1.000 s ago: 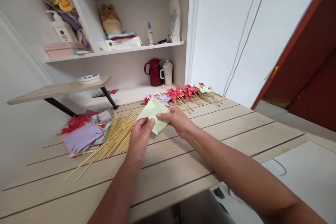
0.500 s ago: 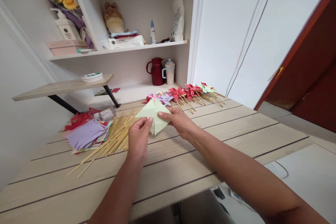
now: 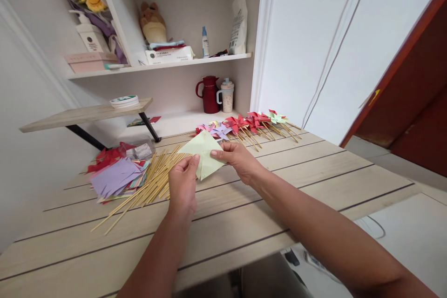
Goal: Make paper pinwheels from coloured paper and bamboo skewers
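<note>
My left hand (image 3: 183, 182) and right hand (image 3: 240, 162) each pinching one side of pale green paper (image 3: 205, 148); sticks (image 3: 153, 180) beside my left, pinwheels (image 3: 238, 124) beyond my right.

Looks like matt paper in the pale green sheet (image 3: 205, 148), wood grain (smooth-looking) across the tabletop (image 3: 307, 167).

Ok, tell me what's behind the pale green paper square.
Past the pale green paper square, lavender and pink pinwheels show beyond its upper edge, wooden sticks by its left corner. Whatever lies directly behind is covered.
</note>
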A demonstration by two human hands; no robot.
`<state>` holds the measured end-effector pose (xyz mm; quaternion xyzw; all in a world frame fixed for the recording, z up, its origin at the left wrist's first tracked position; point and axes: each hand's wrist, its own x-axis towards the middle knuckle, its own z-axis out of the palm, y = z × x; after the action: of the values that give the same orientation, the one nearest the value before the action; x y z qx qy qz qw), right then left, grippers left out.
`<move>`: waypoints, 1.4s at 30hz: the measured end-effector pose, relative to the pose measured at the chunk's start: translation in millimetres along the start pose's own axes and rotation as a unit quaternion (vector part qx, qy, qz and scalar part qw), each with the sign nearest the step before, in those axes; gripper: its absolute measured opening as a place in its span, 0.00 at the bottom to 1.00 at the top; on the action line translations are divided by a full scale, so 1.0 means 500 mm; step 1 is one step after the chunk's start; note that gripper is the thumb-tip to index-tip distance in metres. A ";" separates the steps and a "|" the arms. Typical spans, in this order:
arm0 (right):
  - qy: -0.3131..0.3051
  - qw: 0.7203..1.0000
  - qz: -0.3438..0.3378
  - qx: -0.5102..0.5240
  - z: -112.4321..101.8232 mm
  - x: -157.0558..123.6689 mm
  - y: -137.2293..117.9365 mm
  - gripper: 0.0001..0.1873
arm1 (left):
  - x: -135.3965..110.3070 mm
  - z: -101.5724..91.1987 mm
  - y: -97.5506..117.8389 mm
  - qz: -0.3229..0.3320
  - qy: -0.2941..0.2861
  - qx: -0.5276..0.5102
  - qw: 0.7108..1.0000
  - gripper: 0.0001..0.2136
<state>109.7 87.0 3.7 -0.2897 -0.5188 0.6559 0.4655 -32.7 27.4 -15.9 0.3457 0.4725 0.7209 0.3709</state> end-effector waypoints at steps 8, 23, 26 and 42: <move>-0.013 1.000 0.023 -0.009 0.005 -0.005 -0.006 0.21 | -0.011 0.005 0.009 0.031 -0.012 0.076 0.997 0.12; -0.005 1.000 0.026 -0.014 0.004 -0.004 0.005 0.17 | -0.012 0.008 0.009 -0.015 -0.047 0.003 0.999 0.17; -0.009 1.000 0.025 -0.009 0.004 -0.004 0.007 0.18 | -0.013 0.007 0.011 -0.039 -0.080 -0.011 0.996 0.17; -0.013 0.999 0.036 -0.031 0.004 -0.005 0.001 0.18 | -0.017 0.010 0.020 -0.090 -0.057 -0.063 0.992 0.18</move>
<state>108.8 84.0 3.5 -0.3141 -0.5338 0.6599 0.4254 -26.4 19.3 -6.0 0.3181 0.4338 0.6918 0.4817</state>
